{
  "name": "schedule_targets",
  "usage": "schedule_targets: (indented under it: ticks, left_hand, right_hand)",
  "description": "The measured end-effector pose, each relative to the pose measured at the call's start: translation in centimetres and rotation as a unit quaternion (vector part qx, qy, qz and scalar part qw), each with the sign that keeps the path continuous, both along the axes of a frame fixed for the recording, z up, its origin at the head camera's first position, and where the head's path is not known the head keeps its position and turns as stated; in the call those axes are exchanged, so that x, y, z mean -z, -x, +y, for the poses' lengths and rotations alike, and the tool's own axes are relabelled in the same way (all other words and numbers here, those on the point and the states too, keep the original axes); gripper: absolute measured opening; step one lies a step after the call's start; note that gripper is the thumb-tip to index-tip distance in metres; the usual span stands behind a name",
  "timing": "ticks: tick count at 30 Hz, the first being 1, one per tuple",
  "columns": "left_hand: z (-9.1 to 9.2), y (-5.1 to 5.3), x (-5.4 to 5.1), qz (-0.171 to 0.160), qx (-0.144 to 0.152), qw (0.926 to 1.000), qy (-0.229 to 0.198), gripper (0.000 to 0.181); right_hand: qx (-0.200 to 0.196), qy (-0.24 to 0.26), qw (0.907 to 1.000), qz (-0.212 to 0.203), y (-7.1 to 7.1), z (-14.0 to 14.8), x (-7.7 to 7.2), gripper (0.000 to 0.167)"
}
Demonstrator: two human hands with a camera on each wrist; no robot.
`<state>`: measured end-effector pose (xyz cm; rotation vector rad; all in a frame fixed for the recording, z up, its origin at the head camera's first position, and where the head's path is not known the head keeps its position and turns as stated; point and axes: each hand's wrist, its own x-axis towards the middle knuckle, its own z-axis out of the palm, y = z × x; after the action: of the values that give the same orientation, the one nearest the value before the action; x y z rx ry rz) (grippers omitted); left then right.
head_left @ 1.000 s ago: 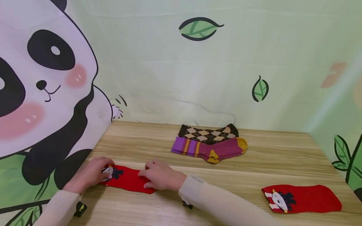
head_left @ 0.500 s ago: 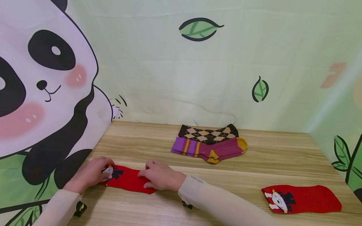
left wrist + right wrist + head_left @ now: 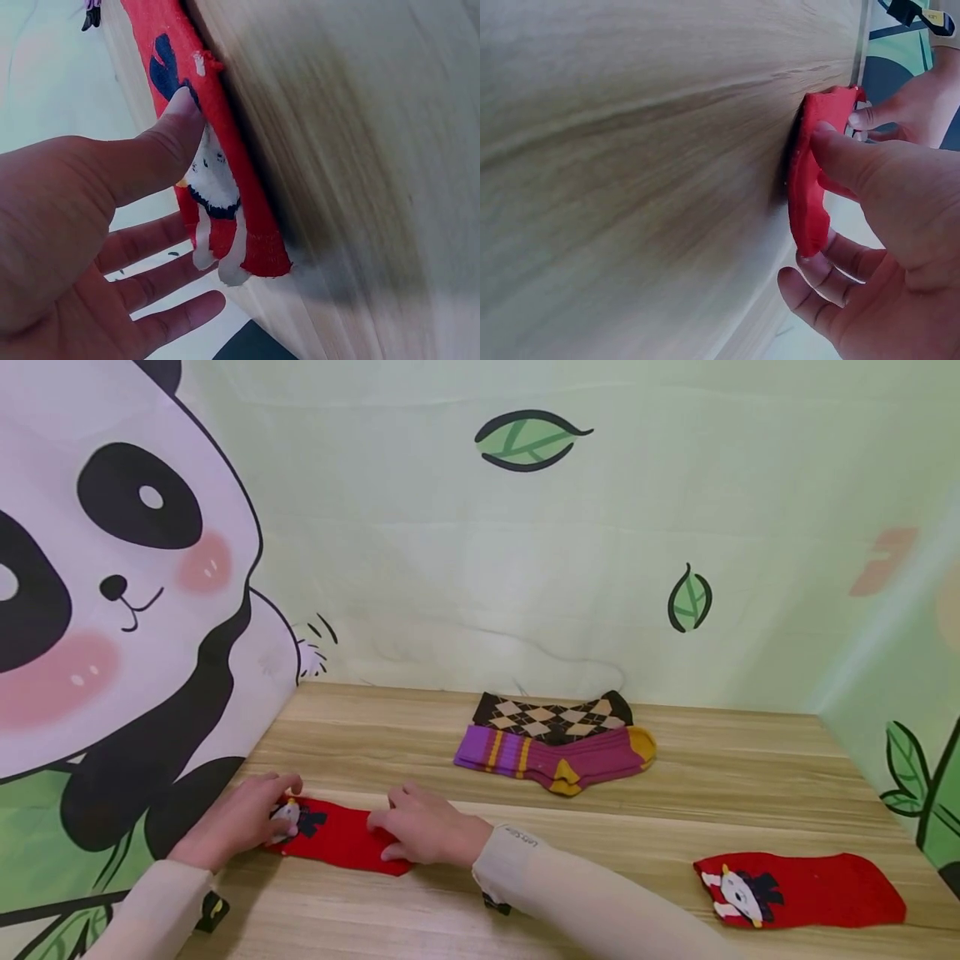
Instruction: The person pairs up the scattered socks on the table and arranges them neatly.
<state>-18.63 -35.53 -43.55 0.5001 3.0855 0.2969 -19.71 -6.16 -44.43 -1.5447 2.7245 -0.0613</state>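
Observation:
A red sock (image 3: 337,839) with a white cartoon animal in a dark hat lies flat at the left of the table. At its cuff end is my left hand (image 3: 236,822); in the left wrist view the thumb (image 3: 176,127) touches the print and the other fingers stretch out beyond the far edge. My right hand (image 3: 427,827) holds the plain red end, its thumb (image 3: 836,154) on the sock and its bent fingers at the opposite edge. A second, matching red sock (image 3: 817,889) lies flat at the right.
A purple sock (image 3: 592,760) with yellow toe, heel and stripes lies at the back middle, partly over a black argyle sock (image 3: 540,718). Behind the wooden table (image 3: 720,768) hangs a pale green cloth with leaves; a printed panda (image 3: 180,610) covers the left side.
My left fingers have lifted slightly off the sock's far edge. The right hand and all the socks stay where they were.

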Motion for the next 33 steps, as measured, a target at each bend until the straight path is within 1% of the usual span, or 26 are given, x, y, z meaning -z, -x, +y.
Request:
schedule_targets:
  ticks: [7,10,12,15,17,21,24,27,29,33]
  left_hand:
    - [0.1,0.0,-0.1,0.021,0.0,0.9997,-0.015,0.042]
    - [0.1,0.0,-0.2,0.018,-0.006,0.9997,-0.017,0.04]
    - [0.1,0.0,-0.2,0.01,-0.013,0.9998,-0.015,0.037]
    - [0.0,0.0,-0.2,-0.001,-0.017,0.9998,-0.01,0.03]
    - [0.0,0.0,-0.3,-0.003,-0.014,0.9999,-0.009,0.024]
    - [-0.2,0.0,-0.6,0.009,0.003,0.9999,-0.005,0.015]
    - [-0.4,0.1,-0.9,0.022,0.011,0.9997,-0.006,0.019]
    - [-0.5,0.2,-0.9,0.023,0.004,0.9997,-0.012,0.023]
    - [-0.5,0.2,-1.0,0.018,-0.002,0.9998,-0.011,0.023]
    - [-0.6,0.1,-1.1,0.004,-0.014,0.9998,-0.015,0.02]
  right_hand:
    - [-0.015,-0.008,0.9994,0.03,0.0,-0.1,-0.3,0.023]
    - [-0.015,-0.009,0.9991,0.038,-0.1,-0.1,-0.4,0.019]
    - [-0.014,-0.005,0.9991,0.039,-0.1,-0.1,-0.5,0.018]
    - [-0.018,0.008,0.9993,0.032,-0.1,0.0,-0.5,0.014]
    - [-0.023,0.02,0.9993,0.023,-0.1,0.2,-0.4,0.013]
    - [-0.033,0.042,0.9986,0.005,-0.1,0.4,-0.5,0.017]
    - [-0.033,0.057,0.9976,-0.021,0.0,0.5,-0.7,0.021]
    - [-0.033,0.061,0.9969,-0.038,0.0,0.6,-0.8,0.023]
    - [-0.037,0.058,0.9968,-0.04,-0.1,0.6,-0.9,0.024]
    - [-0.053,0.048,0.9973,-0.019,-0.3,0.7,-1.1,0.023]
